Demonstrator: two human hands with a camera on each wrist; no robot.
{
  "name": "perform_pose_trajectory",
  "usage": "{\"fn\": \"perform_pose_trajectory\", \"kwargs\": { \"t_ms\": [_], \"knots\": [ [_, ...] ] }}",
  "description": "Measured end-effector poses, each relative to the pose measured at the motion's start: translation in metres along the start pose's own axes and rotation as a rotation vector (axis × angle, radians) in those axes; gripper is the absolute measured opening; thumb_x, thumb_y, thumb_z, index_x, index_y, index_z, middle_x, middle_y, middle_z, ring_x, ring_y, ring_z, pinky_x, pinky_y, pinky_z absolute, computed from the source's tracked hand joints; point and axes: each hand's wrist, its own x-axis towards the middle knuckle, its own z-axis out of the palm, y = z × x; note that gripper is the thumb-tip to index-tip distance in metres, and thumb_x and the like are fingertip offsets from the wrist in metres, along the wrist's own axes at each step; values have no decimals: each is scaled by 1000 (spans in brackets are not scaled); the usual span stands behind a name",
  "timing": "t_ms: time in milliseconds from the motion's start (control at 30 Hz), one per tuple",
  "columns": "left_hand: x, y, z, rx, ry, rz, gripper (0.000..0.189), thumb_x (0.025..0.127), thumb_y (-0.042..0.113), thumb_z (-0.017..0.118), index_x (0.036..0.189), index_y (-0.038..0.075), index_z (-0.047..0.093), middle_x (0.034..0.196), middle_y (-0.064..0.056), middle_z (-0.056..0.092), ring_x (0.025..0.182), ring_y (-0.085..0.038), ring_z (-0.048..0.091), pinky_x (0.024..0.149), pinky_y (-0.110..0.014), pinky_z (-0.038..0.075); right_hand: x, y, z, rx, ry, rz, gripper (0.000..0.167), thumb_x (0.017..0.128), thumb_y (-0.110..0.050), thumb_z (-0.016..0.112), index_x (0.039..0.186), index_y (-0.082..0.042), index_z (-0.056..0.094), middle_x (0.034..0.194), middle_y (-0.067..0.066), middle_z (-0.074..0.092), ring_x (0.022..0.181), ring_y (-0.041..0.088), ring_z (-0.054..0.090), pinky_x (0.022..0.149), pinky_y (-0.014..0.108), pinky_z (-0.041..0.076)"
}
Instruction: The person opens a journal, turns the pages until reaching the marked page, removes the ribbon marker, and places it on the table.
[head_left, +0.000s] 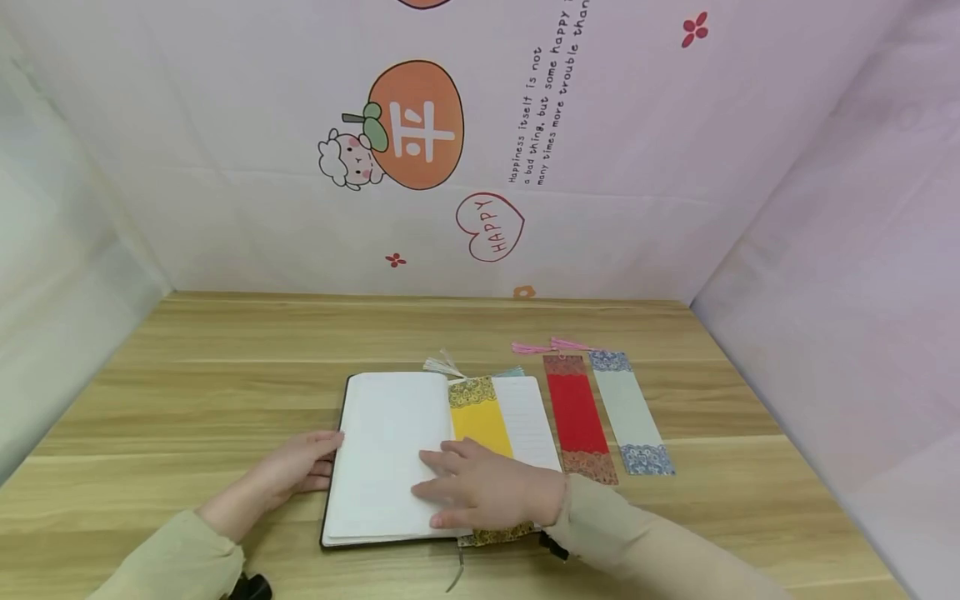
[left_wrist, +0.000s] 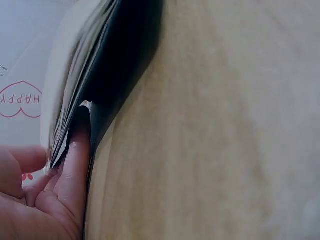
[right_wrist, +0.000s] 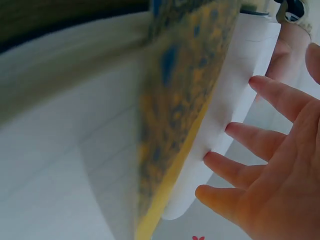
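Observation:
An open notebook (head_left: 386, 450) with a dark cover lies on the wooden table, its left page blank. My left hand (head_left: 300, 462) is at the notebook's left edge. The left wrist view shows its thumb over the pages and its fingers (left_wrist: 75, 170) under them, pinching the edge. Across the inner part of the right page lies a yellow bookmark (head_left: 480, 421) with patterned ends and a pale tassel (head_left: 446, 365). My right hand (head_left: 491, 492) reaches over this bookmark, fingers spread, fingertips on the left page. In the right wrist view the fingers (right_wrist: 280, 97) are straight and apart.
Right of the notebook lie a red bookmark (head_left: 577, 417) and a pale green bookmark (head_left: 630, 408), each with a pink tassel. A bluish tassel (head_left: 512, 372) sticks out at the notebook's top edge. A thin ribbon (head_left: 457, 573) hangs out at the bottom. White printed cloth (head_left: 285, 233) encloses the table.

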Motion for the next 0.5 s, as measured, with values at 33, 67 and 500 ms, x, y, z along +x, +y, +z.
{"fn": "perform_pose_trajectory", "kwargs": {
  "t_ms": [33, 67, 500],
  "knots": [
    [0, 0, 0, -11, 4, -9, 57, 102, 27, 41, 136, -17, 32, 101, -10, 60, 79, -11, 58, 70, -26, 53, 1, -1, 0, -23, -10, -6, 48, 98, -48, 41, 141, -28, 45, 155, 6, 28, 140, 32, 28, 114, 50, 23],
    [0, 0, 0, -13, 3, -9, 56, 101, 28, 42, 134, -17, 34, 100, -9, 60, 79, -11, 58, 70, -25, 53, 2, -2, 0, -46, -15, -15, 48, 98, -49, 41, 141, -29, 45, 154, 5, 29, 140, 32, 28, 114, 51, 23],
    [-4, 3, 2, 51, -1, 34, 42, 90, 11, 63, 123, -11, 49, 87, 3, 66, 77, -8, 59, 66, -24, 52, -9, 30, -14, 487, 457, 376, 54, 85, -22, 70, 133, -6, 51, 137, 15, 50, 124, 33, 47, 99, 48, 43]
  ]
}}
